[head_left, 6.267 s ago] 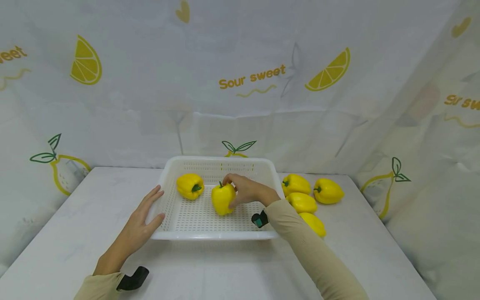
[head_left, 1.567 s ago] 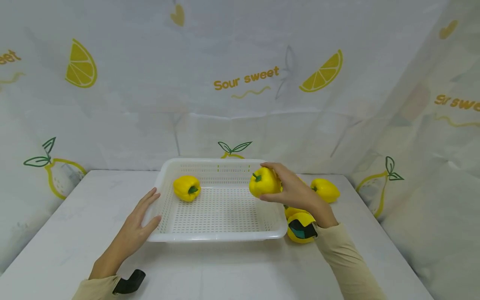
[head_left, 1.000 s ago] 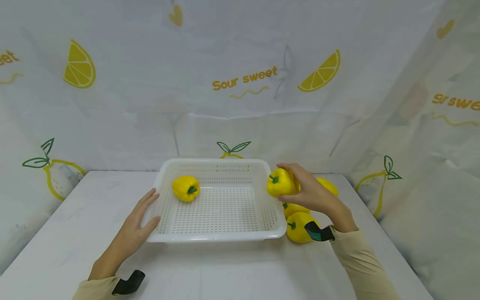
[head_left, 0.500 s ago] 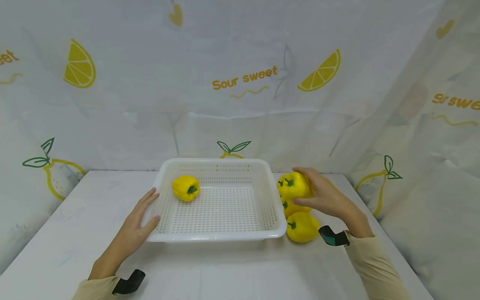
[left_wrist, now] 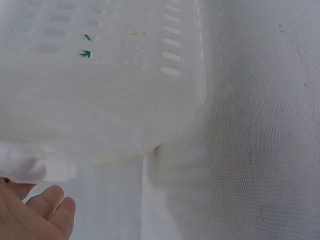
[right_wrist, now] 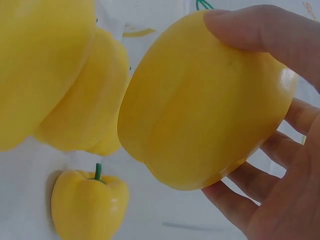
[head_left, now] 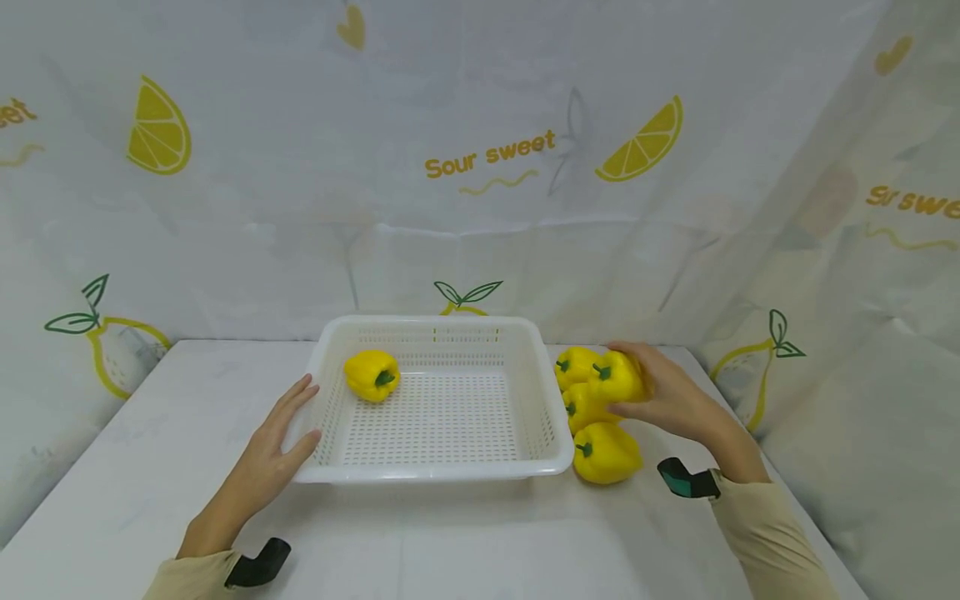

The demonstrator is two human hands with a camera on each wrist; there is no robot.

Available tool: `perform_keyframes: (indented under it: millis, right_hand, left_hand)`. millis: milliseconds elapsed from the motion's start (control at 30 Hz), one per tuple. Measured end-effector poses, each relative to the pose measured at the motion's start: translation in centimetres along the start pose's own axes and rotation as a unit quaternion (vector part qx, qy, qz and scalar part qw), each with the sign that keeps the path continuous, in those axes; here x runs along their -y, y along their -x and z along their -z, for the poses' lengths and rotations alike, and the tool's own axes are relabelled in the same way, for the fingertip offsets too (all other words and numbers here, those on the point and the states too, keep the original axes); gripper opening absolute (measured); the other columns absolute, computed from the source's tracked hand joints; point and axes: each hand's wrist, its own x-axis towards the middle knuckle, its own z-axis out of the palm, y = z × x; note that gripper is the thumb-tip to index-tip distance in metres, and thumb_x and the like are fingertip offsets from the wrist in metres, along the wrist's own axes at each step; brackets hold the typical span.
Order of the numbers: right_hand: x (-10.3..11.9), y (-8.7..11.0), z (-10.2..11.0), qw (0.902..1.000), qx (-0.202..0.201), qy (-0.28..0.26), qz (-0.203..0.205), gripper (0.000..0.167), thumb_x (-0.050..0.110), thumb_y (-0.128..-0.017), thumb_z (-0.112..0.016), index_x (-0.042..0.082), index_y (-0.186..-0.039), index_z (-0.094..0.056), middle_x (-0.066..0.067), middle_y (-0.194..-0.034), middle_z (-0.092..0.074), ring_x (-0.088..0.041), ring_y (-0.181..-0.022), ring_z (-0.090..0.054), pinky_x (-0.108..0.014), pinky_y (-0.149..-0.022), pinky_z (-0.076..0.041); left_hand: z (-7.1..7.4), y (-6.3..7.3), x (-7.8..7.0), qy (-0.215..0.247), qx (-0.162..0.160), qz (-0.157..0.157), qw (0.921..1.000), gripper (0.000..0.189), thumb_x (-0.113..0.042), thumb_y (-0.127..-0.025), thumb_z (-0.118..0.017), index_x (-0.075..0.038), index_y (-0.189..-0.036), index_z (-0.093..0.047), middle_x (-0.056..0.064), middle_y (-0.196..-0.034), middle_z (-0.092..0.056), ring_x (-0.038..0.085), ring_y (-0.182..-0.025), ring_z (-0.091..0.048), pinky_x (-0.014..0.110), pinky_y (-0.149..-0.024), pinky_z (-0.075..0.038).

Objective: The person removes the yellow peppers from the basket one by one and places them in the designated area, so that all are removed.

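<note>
My right hand holds a yellow bell pepper, thumb on one side and fingers on the other. In the right wrist view the held pepper fills the middle. It overlaps other yellow peppers, among them a back one, a middle one and a front one, all right of a white perforated basket. One yellow pepper lies inside the basket at left. My left hand is at the basket's left rim, its fingers extended along it.
A white cloth covers the table. A printed curtain hangs behind and along the sides. In the right wrist view another pepper lies below the held one, stem showing.
My right hand has lifted a pepper out of the basket and carried it right, over the rim, to the peppers outside. My left hand has stayed at the left rim.
</note>
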Motion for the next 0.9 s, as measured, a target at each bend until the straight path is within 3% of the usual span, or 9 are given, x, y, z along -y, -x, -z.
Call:
perform_keyframes:
  millis: [300,533,900]
  right_hand:
    - [-1.4,0.6,0.4,0.9998,-0.009,0.018,0.005,0.077,0.010,-0.080,-0.078,-0.002,-0.145,-0.037,-0.024,-0.142,-0.047,-0.041,-0.122,-0.051,-0.062,-0.103,-0.045]
    - [-2.4,1.1,0.4,0.9997,-0.006,0.018,-0.012,0.081,0.011,-0.080,-0.079,-0.005,-0.145,-0.033,-0.027,-0.141,-0.046,-0.041,-0.120,-0.051,-0.062,-0.102,-0.045]
    - [-4.2,1.5,0.4,0.9994,-0.016,0.027,-0.014,0.077,0.007,-0.076,-0.081,-0.008,-0.140,-0.040,-0.030,-0.138,-0.042,-0.044,-0.120,-0.045,-0.066,-0.101,-0.042]
  left_hand:
    - [-0.1,-0.2,0.1,0.004,-0.003,-0.009,0.9999,0.060,-0.011,-0.094,-0.059,-0.002,-0.149,-0.038,0.017,-0.163,-0.023,0.049,-0.147,-0.023,0.074,-0.110,-0.024]
    - [-0.1,-0.2,0.1,0.001,-0.004,-0.005,1.0000,0.060,-0.011,-0.093,-0.059,-0.002,-0.149,-0.038,0.017,-0.163,-0.024,0.048,-0.147,-0.024,0.073,-0.110,-0.024]
    - [-0.1,-0.1,0.0,-0.001,-0.001,0.001,1.0000,0.060,-0.011,-0.093,-0.059,-0.003,-0.149,-0.038,0.016,-0.164,-0.023,0.048,-0.147,-0.023,0.073,-0.111,-0.024]
